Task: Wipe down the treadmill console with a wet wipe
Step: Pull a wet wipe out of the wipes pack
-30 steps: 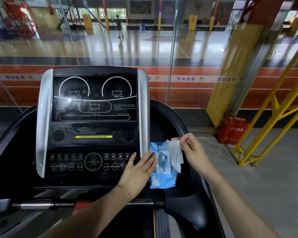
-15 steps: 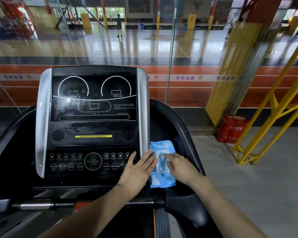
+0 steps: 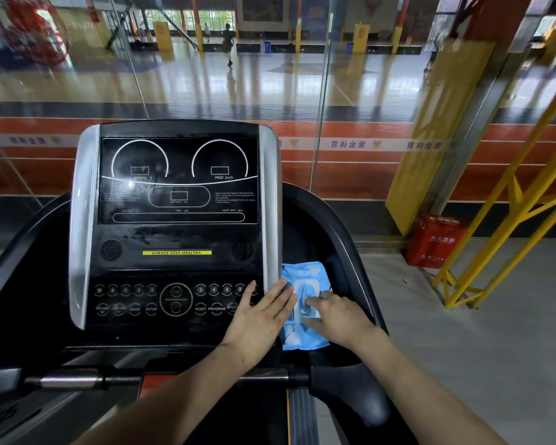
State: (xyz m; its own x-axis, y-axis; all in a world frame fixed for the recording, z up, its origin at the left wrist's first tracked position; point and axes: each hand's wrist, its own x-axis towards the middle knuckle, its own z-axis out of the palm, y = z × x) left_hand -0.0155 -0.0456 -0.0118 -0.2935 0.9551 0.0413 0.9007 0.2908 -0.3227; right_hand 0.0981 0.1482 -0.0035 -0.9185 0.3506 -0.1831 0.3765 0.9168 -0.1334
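Pressing wipe pack [image 3: 304, 311]; both hands.

I see the black treadmill console [image 3: 177, 239] as the bearing surface, its button panel sloping toward me between silver side trims. On the dark side tray [image 3: 337, 268] just right of the right trim lies a blue wet wipe pack [image 3: 305, 274], flat, its white flap facing up. My left hand [image 3: 257, 319] lies flat across the panel's right edge, touching the pack; my right hand [image 3: 337, 316] rests on the pack.
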